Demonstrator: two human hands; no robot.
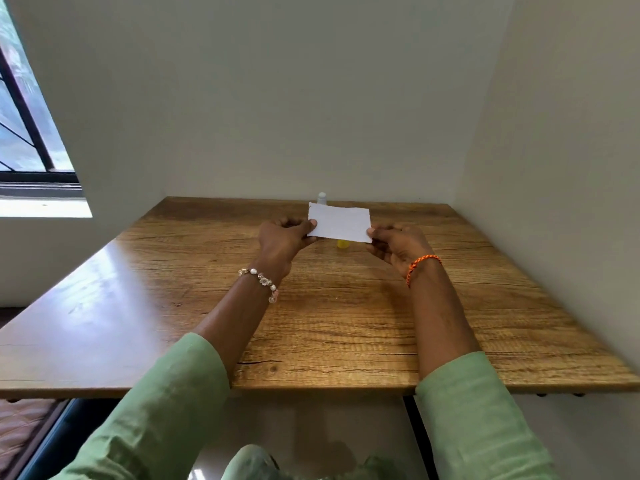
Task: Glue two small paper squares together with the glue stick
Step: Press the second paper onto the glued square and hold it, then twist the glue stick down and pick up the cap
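A white piece of paper (339, 223) is held up above the far middle of the wooden table (311, 323). My left hand (285, 237) pinches its left edge, and my right hand (394, 245) pinches its lower right corner. Whether it is one sheet or two I cannot tell. Behind the paper's top left corner stands a small pale blue-grey capped object (321, 197), mostly hidden. A small yellow object (343, 243) peeks out on the table just below the paper's bottom edge; most of it is hidden.
The table stands in a corner, with walls close behind it and on its right. A window (27, 133) is at the far left. The table's near edge runs under my forearms.
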